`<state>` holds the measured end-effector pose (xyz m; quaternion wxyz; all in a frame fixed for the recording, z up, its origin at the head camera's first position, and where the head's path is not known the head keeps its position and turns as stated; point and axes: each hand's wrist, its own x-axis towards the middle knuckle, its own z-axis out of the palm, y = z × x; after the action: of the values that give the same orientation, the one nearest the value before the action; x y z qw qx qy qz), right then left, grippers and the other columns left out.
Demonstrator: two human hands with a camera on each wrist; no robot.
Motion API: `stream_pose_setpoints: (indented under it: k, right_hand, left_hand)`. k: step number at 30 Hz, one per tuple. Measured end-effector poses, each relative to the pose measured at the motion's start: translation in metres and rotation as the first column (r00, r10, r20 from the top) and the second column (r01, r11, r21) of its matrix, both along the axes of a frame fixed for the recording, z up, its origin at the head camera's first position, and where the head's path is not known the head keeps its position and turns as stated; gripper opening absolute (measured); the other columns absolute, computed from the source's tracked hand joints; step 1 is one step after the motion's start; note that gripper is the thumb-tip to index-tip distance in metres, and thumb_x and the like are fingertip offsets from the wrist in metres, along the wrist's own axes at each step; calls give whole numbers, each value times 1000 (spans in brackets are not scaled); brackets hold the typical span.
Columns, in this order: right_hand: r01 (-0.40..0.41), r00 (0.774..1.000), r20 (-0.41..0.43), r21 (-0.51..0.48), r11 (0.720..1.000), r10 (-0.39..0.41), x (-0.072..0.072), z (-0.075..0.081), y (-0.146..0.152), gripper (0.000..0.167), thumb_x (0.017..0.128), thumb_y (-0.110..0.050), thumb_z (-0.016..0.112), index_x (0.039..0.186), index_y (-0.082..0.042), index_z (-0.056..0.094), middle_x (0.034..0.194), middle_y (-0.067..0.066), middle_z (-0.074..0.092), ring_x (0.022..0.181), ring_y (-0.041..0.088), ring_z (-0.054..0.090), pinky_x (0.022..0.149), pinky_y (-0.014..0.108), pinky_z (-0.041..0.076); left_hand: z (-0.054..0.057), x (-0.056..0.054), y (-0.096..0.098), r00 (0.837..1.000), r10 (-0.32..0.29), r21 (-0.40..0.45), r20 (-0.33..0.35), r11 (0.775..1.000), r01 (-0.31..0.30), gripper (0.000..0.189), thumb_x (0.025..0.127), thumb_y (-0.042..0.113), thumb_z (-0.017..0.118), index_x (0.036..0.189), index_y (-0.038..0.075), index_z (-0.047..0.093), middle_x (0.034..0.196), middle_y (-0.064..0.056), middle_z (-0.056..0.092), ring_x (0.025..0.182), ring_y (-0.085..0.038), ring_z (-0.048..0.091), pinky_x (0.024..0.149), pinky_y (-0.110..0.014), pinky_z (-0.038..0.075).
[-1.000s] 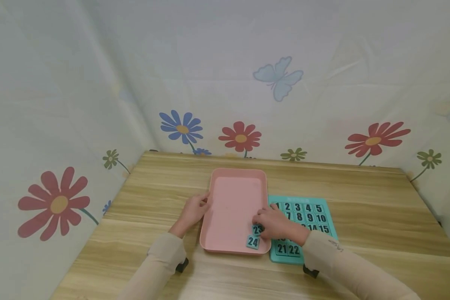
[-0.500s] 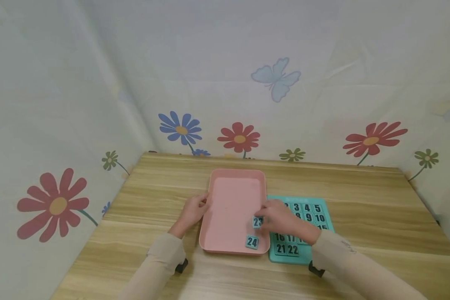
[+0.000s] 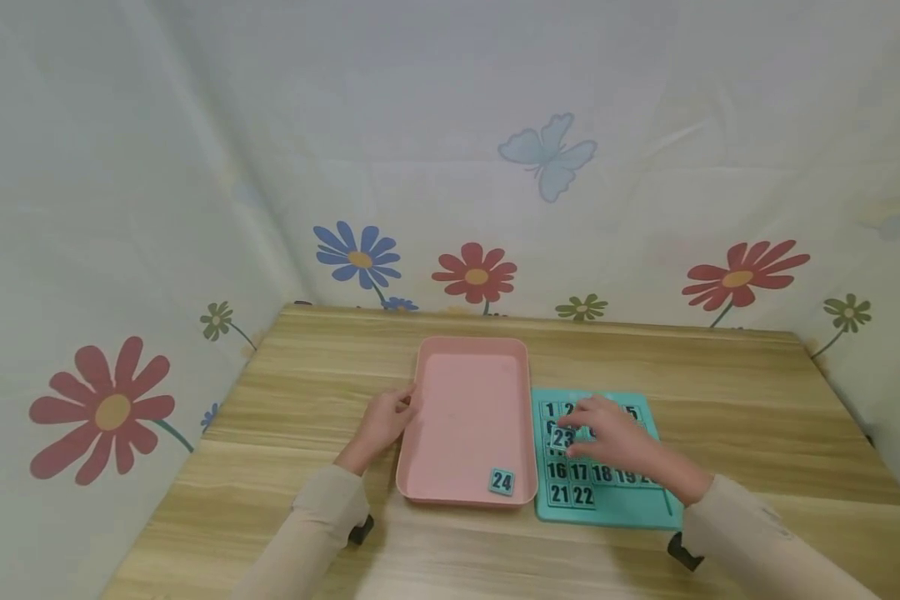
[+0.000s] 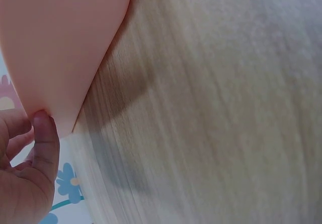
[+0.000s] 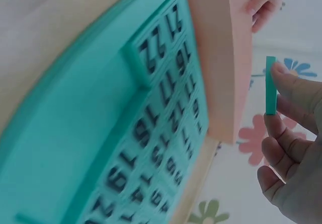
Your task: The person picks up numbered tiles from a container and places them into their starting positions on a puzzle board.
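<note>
My right hand (image 3: 607, 429) pinches the number tile 23 (image 3: 562, 439) between thumb and fingers, above the teal number board (image 3: 630, 512). In the right wrist view the tile (image 5: 270, 85) shows edge-on, raised off the board (image 5: 75, 128). Rows of numbered tiles fill the board down to 21 and 22 (image 3: 582, 496) in the bottom row; right of these lies a bare recess. My left hand (image 3: 385, 421) grips the left rim of the pink tray (image 3: 461, 400), thumb on the outer wall (image 4: 65, 58). Tile 24 (image 3: 502, 482) lies in the tray's near right corner.
The tray and the board stand side by side on a wood-grain table (image 3: 330, 358). A pale cloth printed with flowers and a butterfly (image 3: 547, 157) hangs behind the table and at its sides.
My right hand has picked tile 23 out of the tray and carried it right, over the board. The left hand stays at the tray's rim, and tile 24 lies where it was.
</note>
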<state>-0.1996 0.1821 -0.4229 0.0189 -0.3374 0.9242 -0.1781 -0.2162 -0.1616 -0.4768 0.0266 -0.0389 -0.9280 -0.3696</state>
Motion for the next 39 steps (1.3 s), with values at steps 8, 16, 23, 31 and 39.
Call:
stream_pose_setpoints:
  k: [8,16,23,31,39]
  right_hand:
    - [-21,996,81,21,1000,19,7,-10,32,33,70,-25,70,99,-10,65,86,-4,57,79,13,46,63,23,38]
    - [-19,976,219,50,999,7,16,-22,45,32,66,-23,71,96,-14,63,88,-8,58,83,12,49,70,28,44]
    - [-27,966,259,39,999,16,22,-33,49,26,66,-21,71,90,-15,63,78,-9,51,75,8,42,62,23,37]
    - [-5,960,279,43,999,-8,24,-36,49,26,65,-20,72,88,-15,61,80,-9,51,76,8,43,63,23,39]
    - [-5,960,280,47,999,-8,23,-42,47,24,64,-20,73,83,-16,59,76,-8,48,72,8,40,60,22,35]
  left_hand:
    - [2,0,0,1000,4,-10,12,1000,-3,39,83,5,56,121,-2,51,99,-20,58,89,-31,61,73,-32,54]
    - [2,1,0,1000,-2,-20,2,1000,2,39,82,4,56,120,-3,51,96,-20,58,87,-31,61,72,-33,54]
    - [3,2,1,1000,1,-22,-3,1000,-1,38,83,4,56,120,-3,52,97,-20,58,87,-31,61,72,-32,54]
    - [-9,-4,-6,998,-44,27,-42,999,45,38,84,8,55,121,-1,51,96,-22,57,86,-31,62,71,-31,54]
    - [-1,0,-3,999,-29,30,-31,999,30,38,82,4,55,120,-3,52,97,-22,58,86,-33,62,71,-33,54]
